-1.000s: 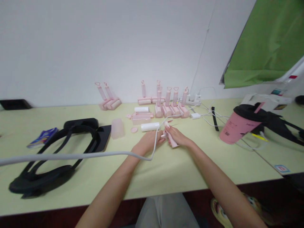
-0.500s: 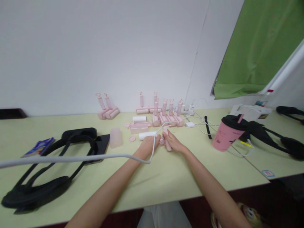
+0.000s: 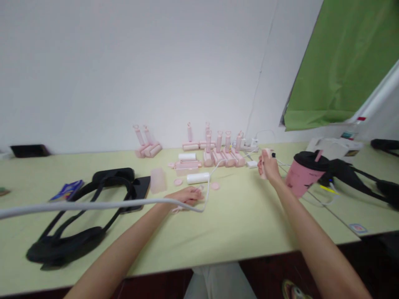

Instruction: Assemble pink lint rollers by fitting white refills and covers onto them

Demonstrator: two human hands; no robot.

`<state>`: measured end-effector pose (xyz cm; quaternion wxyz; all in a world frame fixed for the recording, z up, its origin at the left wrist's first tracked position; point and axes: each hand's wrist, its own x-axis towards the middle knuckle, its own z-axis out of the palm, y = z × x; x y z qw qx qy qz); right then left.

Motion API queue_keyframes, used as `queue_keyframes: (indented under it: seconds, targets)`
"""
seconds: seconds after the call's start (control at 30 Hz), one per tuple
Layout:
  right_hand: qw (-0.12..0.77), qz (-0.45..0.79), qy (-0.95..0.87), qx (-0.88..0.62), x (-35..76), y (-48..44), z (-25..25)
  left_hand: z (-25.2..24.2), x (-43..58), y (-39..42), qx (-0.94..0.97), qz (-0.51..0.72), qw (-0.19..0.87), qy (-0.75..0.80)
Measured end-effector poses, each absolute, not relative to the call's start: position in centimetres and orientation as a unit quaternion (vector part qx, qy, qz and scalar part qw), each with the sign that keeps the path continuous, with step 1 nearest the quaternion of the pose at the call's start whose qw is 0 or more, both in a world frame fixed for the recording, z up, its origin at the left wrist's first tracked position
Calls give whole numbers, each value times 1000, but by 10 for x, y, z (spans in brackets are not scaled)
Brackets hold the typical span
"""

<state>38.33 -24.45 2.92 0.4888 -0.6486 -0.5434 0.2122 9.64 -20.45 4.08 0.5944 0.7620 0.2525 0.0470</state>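
Observation:
My left hand (image 3: 188,195) rests low over the table, fingers closed around a small pink piece mostly hidden by them. A thin pink cord loop (image 3: 177,209) shows beside that hand. Raised at the right, my right hand (image 3: 268,167) grips a slim pink piece (image 3: 263,171), near the pink cup. Between the hands lie a white roll (image 3: 198,178) and a flat pink disc (image 3: 215,186). A second pink disc (image 3: 178,182) is left of the roll. Behind stand another white roll (image 3: 187,156) and a pink case (image 3: 187,167).
Several pink cases with upright looped handles (image 3: 219,142) line the back. At left are a translucent pink box (image 3: 158,180), a phone (image 3: 141,189) and a black headset (image 3: 67,243). A white cable (image 3: 124,204) crosses the view. A lidded pink cup (image 3: 304,176) stands right.
My hands have parted: the right moved right and up with the slim pink piece, the left slightly left and down. The white roll and a pink disc between them are uncovered.

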Motion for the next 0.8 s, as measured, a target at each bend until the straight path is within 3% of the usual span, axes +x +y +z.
queue_keyframes:
  seconds: [0.07, 0.13, 0.23, 0.3, 0.57, 0.67, 0.8]
  targets:
    - [455, 222, -543, -670, 391, -243, 26, 45, 91, -201, 747, 47, 609, 261]
    - [367, 188, -546, -729, 387, -243, 15, 47, 96, -199, 738, 52, 616, 272]
    - [193, 61, -548, -811, 372, -241, -3, 42, 107, -196, 739, 82, 603, 290]
    - [137, -16, -546, -826, 365, -241, -13, 34, 112, -193, 730, 119, 600, 305]
    - [103, -126, -560, -812, 374, -246, -27, 11, 115, -177, 492, 468, 667, 306]
    - [120, -140, -561, -807, 371, -249, -19, 12, 112, -175, 429, 519, 684, 281]
    - [215, -215, -529, -792, 352, -256, -1, 11, 115, -177, 392, 563, 674, 274]
